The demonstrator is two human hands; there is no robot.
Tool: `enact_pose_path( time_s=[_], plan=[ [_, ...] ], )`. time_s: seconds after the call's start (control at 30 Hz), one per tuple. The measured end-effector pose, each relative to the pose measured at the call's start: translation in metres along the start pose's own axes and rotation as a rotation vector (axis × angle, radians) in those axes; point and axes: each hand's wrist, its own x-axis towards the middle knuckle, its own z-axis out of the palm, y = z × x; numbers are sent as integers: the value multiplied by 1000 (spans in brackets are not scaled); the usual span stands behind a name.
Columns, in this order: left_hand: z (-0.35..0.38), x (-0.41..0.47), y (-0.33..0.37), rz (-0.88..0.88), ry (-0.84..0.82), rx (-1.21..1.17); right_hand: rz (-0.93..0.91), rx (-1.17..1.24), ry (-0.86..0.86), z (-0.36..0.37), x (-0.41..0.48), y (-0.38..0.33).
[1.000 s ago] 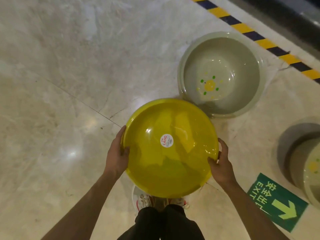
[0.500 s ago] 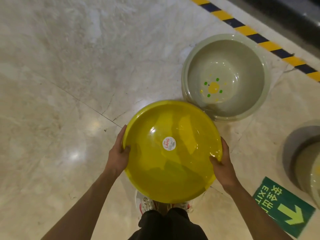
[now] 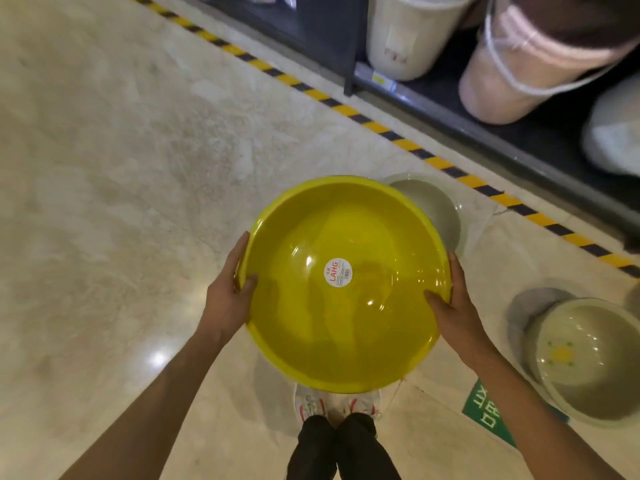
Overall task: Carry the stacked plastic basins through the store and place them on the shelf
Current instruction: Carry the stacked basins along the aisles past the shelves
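A translucent yellow basin [image 3: 346, 320] with a round white and red sticker in its bottom hangs level in front of me, above my shoes. My left hand [image 3: 229, 289] grips its left rim, thumb inside. My right hand [image 3: 453, 303] grips the right rim the same way. Whether more basins are nested under it cannot be told. The dark store shelf [image 3: 519, 140] runs along the upper right, its lowest board close to the floor.
A grey basin [image 3: 440, 209] sits on the floor just beyond the yellow one, partly hidden by it. Another grey basin stack [image 3: 588, 362] with a yellow flower print sits at right. Buckets [image 3: 412, 32] fill the shelf. Yellow-black tape [image 3: 346, 110] edges the floor; a green exit sign [image 3: 485, 410] lies near my right foot.
The view has tilted up, so the shelf with buckets has come into sight. The yellow basin has risen and now covers part of the grey basin on the floor. Both hands keep their grip.
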Motion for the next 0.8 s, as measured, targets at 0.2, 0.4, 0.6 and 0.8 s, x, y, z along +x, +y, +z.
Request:
enact_pose_path(
  time_s=[0.2,0.4,0.6,0.8],
  plan=[
    [-70,-20,124,128,53,-25,-78,42,53,-65,-37,-132],
    [-137,-49,242,233,105,-89,-162,117,148,-129,-93,-264],
    [-193,-73,359,305,111,-115,-231,171,242,-185,-163,-377],
    [-230,-94,456,359,56,-166,-282,169,305,-239,-222,-443]
  ],
)
